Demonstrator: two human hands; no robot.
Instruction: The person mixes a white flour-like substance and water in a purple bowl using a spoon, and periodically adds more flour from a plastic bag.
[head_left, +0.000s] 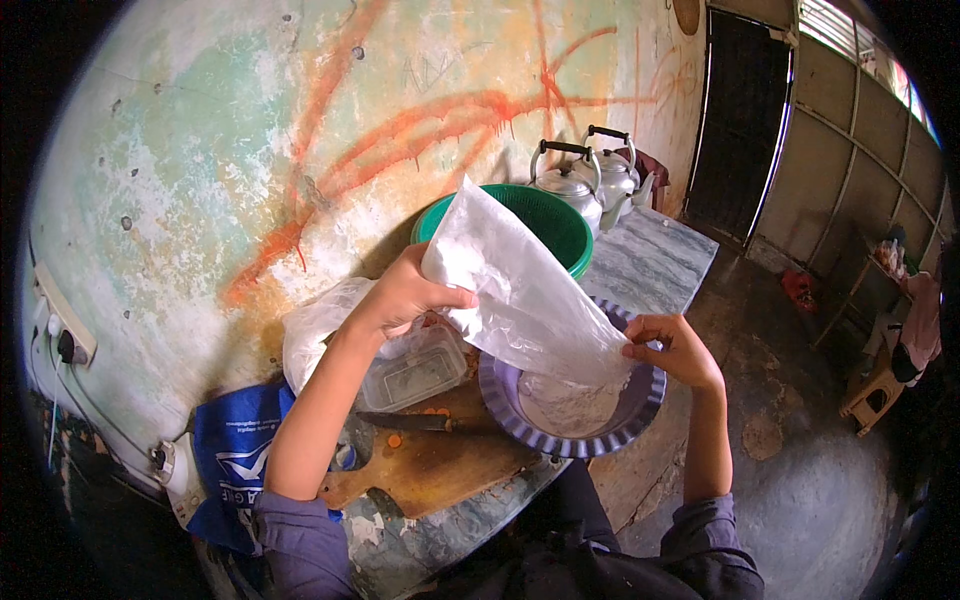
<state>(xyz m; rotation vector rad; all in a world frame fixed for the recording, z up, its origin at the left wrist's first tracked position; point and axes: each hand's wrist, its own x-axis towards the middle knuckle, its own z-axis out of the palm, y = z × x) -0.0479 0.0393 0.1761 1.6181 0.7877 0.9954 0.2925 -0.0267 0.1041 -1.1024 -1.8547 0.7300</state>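
Note:
A clear plastic bag (525, 285) of white powder is stretched between my two hands, tilted down to the right. My left hand (409, 292) grips its upper end, where some powder is bunched. At the lower end, my right hand (671, 349) pinches the bag's edge. Directly beneath is a purple basin (496, 405) with a fluted rim. Pale powder (574, 409) lies in the basin, partly hidden by the bag. Left of the basin, a knife (405, 421) rests on a wooden cutting board (442, 472) with small orange slices (394, 441).
A green plastic basket (577, 225) and two metal kettles (570, 187) (611, 174) stand towards the wall on the marbled tabletop (660, 255). A clear plastic container (416, 367), a white plastic bag (322, 315) and a blue bag (232, 450) are at the left. A stool (874, 390) stands at right.

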